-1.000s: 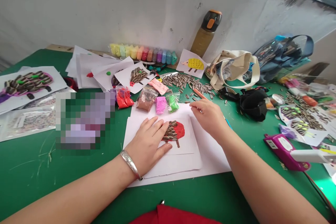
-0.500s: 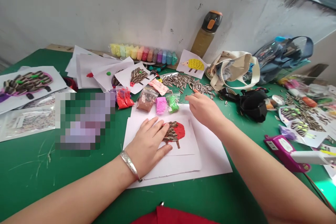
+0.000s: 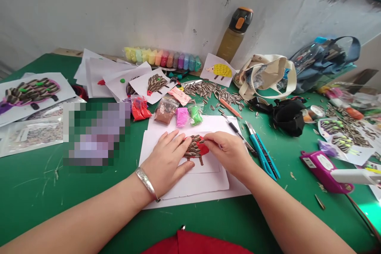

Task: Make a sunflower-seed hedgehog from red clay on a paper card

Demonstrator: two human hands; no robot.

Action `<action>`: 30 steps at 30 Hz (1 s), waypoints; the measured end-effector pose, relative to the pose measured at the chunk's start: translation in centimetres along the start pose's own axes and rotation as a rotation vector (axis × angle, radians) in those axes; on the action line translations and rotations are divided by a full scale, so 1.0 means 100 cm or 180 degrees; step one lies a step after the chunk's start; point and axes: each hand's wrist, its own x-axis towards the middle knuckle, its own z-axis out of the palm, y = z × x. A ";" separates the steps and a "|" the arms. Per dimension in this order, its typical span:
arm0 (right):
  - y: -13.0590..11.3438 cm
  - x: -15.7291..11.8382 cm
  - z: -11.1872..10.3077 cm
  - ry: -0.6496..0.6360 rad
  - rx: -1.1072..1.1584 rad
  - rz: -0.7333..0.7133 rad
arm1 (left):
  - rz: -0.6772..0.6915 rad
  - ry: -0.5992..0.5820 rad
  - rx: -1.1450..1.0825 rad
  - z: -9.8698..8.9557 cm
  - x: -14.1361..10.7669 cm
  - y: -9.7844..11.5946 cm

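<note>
My left hand point(image 3: 168, 154) lies flat with fingers spread on a sheet of white paper point(image 3: 205, 182), its fingertips against the left edge of a picture. The picture is a red clay body point(image 3: 204, 150) with brown legs, its left part covered by rows of sunflower seeds point(image 3: 193, 147). My right hand point(image 3: 226, 152) pinches a sunflower seed point(image 3: 202, 141) at the upper right of the rows, over the red clay. Thumb and fingertips partly hide that seed. More loose sunflower seeds point(image 3: 208, 90) form a pile behind the paper.
Bags of brown clay point(image 3: 166, 110), pink clay point(image 3: 182, 117) and green clay point(image 3: 196, 114) sit behind the paper. To the right lie a black pen point(image 3: 238, 131), a blue utility knife point(image 3: 262, 152) and an orange pencil-like stick point(image 3: 230, 108). A bottle point(image 3: 235, 33) stands by the wall.
My right hand has come from the seed pile back and down to the picture, now with a seed between its fingertips. The pen and knife have come into view. My left hand stays put.
</note>
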 end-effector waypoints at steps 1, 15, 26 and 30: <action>0.001 0.000 0.001 0.0017 -0.0101 -0.0071 | 0.0000 -0.0002 -0.0003 0.000 0.000 0.000; 0.005 -0.003 0.007 -0.0046 -0.0884 -0.0713 | 0.0096 0.0063 0.0025 -0.002 0.002 0.002; 0.002 0.001 0.009 -0.0164 -0.0755 -0.0608 | 0.0068 0.0074 0.0050 -0.001 0.002 0.002; 0.003 0.000 0.007 -0.0138 -0.0528 -0.0451 | 0.0037 0.0091 -0.0013 -0.001 0.002 0.002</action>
